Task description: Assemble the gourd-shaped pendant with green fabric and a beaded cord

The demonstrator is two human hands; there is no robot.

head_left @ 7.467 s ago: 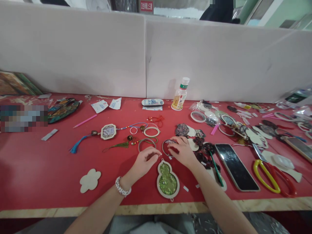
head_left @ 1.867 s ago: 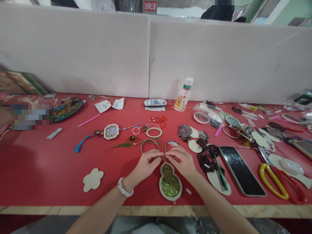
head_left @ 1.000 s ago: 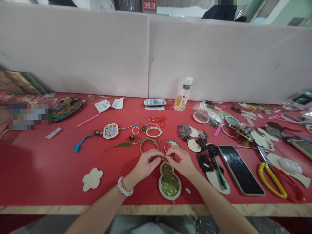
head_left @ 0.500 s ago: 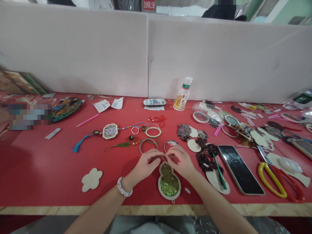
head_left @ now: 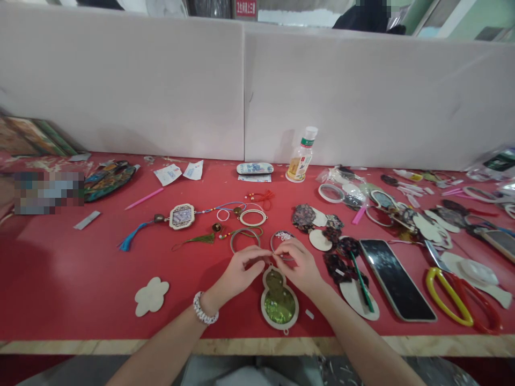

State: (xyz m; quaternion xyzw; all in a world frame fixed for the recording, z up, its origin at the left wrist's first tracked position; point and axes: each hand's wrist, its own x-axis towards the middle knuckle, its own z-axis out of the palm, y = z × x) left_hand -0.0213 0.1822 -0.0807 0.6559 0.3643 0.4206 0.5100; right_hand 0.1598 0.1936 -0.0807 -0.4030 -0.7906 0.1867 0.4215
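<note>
Lying on the red table in front of me is a gourd-shaped pendant [head_left: 280, 305] with a pale frame and a shiny green inside. My left hand [head_left: 246, 268] and my right hand [head_left: 296, 267] meet just above its top loop, fingertips pinched close together. What sits between the fingertips is too small to make out. Behind my left hand lies a metal ring [head_left: 234, 236], and behind the right a ring with small white beads [head_left: 284, 236]. A green tassel [head_left: 205, 239] is off to the left, near a round pale frame [head_left: 252, 217].
Left are a pendant with a blue tassel [head_left: 182, 217], a flower-shaped pale piece [head_left: 152, 297] and a pink pencil [head_left: 144, 198]. Right are a phone [head_left: 398, 281], scissors [head_left: 448, 292], dark fabric pieces [head_left: 336, 268] and a green pen [head_left: 362, 281]. A bottle [head_left: 300, 161] stands behind, before a white partition [head_left: 161, 86].
</note>
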